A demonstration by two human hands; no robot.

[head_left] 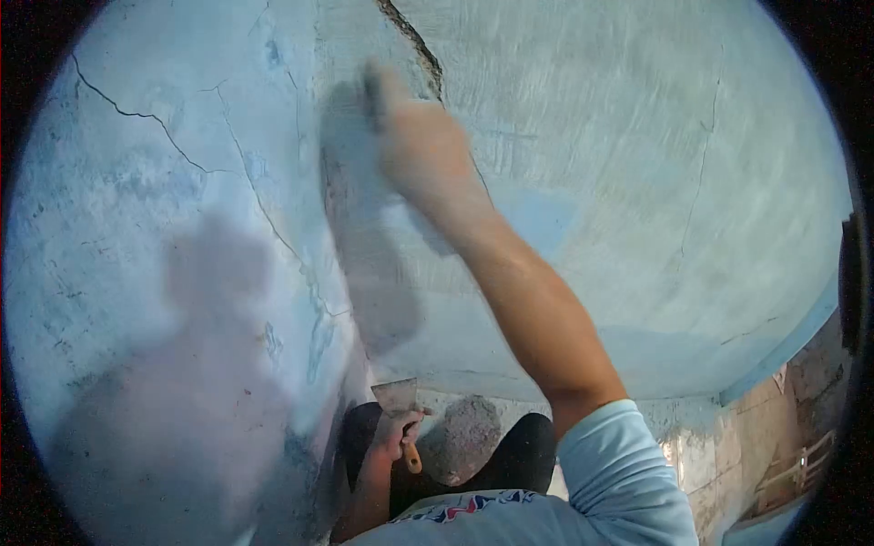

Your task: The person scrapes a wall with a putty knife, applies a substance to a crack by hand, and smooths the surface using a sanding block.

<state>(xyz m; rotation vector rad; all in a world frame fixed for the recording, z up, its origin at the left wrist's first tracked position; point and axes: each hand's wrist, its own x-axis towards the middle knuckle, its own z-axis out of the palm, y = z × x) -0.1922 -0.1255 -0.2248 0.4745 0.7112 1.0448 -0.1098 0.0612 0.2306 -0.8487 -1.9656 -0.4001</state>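
Observation:
My right hand (423, 150) is raised against the pale green-blue wall, beside a wide crack (419, 44). Motion blurs its fingers, which look closed round a narrow dark thing (371, 96) that I cannot make out. Low down near my knee, my left hand (393, 432) grips a putty knife. The putty knife (395, 395) has a flat, stained metal blade pointing up, and its orange-brown handle sticks out below the fingers. A rough grey lump or heap (469, 437) shows between my knees, close to the left hand; what it rests on is hidden.
Two wall faces meet in a corner at the left of my right arm. The left wall (118, 209) carries long thin cracks (255, 196) and my shadow. A finer crack (706, 155) runs down the right wall. Floor (728, 446) and a pale barred object (803, 464) show at lower right.

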